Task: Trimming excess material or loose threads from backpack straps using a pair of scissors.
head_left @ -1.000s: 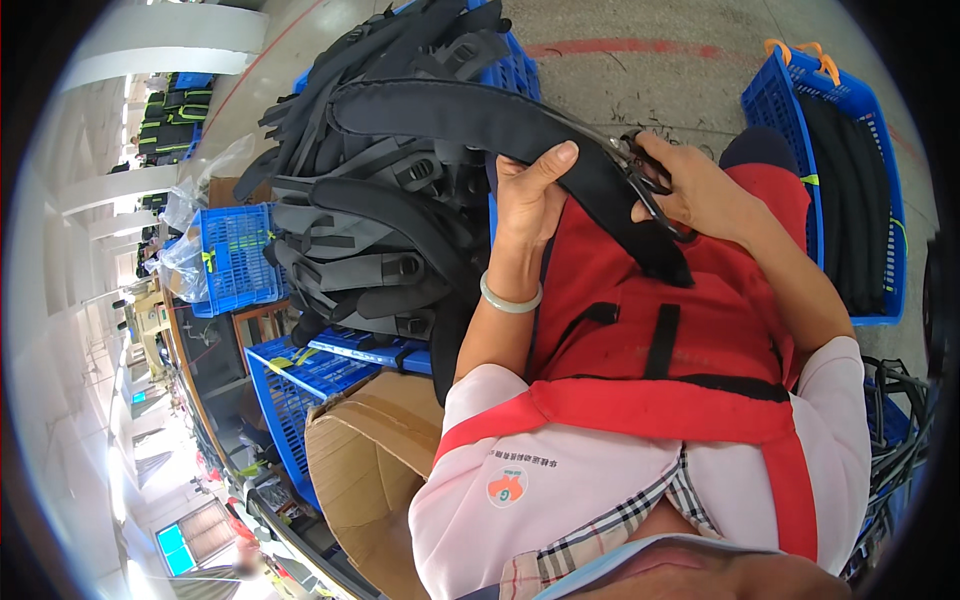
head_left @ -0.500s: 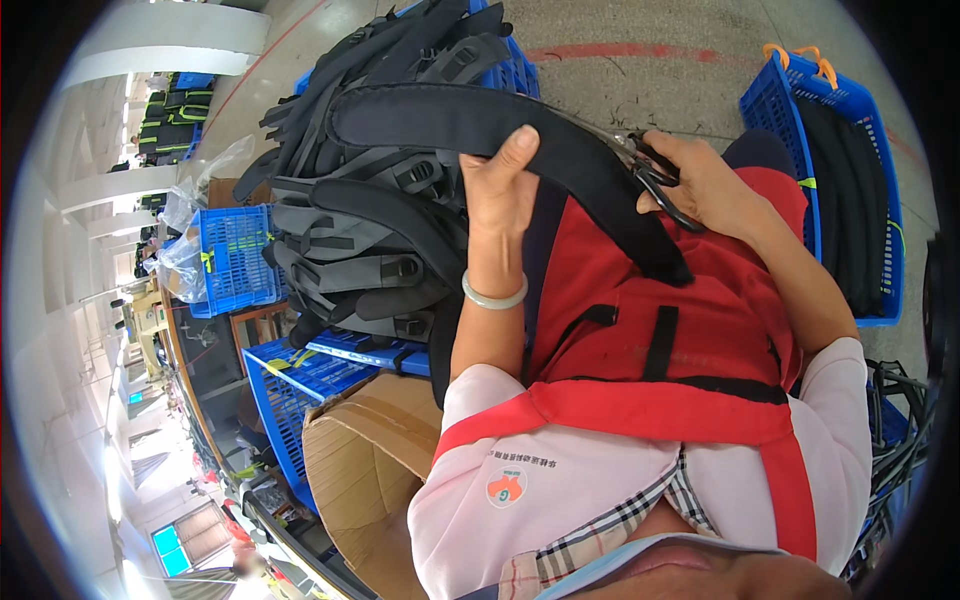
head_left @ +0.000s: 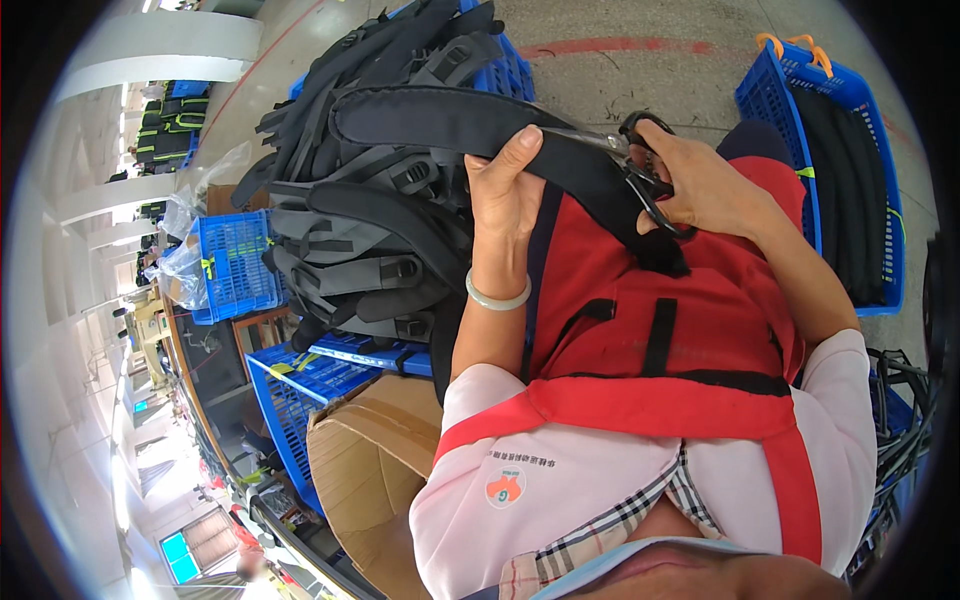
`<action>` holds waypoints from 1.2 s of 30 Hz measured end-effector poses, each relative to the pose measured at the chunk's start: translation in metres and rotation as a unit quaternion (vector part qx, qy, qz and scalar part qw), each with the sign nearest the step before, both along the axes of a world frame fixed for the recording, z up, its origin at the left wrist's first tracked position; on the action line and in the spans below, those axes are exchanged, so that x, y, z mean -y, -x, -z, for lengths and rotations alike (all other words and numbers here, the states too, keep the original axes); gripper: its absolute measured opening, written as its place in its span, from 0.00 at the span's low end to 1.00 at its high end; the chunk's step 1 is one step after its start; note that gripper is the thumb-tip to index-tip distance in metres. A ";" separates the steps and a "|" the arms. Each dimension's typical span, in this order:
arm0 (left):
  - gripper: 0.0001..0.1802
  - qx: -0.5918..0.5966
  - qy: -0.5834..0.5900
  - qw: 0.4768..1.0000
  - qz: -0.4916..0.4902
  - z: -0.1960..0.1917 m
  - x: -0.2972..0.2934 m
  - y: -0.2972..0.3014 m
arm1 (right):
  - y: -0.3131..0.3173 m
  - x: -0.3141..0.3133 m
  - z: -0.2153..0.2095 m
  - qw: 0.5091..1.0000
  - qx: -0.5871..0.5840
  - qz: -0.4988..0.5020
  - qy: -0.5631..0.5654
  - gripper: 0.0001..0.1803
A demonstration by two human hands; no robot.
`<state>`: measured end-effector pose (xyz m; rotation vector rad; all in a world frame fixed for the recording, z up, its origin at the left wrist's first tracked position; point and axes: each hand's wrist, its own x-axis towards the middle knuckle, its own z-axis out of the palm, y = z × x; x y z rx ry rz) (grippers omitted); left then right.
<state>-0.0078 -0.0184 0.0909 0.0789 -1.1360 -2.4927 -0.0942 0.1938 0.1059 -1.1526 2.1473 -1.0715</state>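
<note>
A padded black shoulder strap stretches from the pile on the left across to my lap. Near its middle my left hand grips it, thumb on top and fingers underneath. My right hand is closed round the black handles of a pair of scissors. The metal blades point left along the strap's far edge, with their tip close to my left thumb. One end of the strap rests on my red apron. I cannot tell whether the blades touch the fabric.
Grey and black straps are heaped on a blue crate at the left. A blue basket of black pieces stands at the right. An open cardboard box and another blue crate are to my left.
The scissors have swung so their blades point left along the strap, closer to my left thumb. My right hand has turned with them. My left hand keeps its grip.
</note>
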 end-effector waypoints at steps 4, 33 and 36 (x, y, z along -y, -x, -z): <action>0.16 -0.003 0.006 1.000 0.014 0.003 -0.002 -0.002 | -0.004 0.001 -0.003 0.999 0.039 0.014 -0.016 0.36; 0.15 -0.021 0.009 0.999 0.025 -0.005 0.000 -0.004 | 0.003 -0.004 -0.023 0.999 -0.042 -0.023 0.009 0.37; 0.14 -0.026 -0.004 0.999 0.035 -0.006 -0.002 -0.006 | 0.003 -0.004 -0.026 0.999 -0.020 -0.045 -0.010 0.42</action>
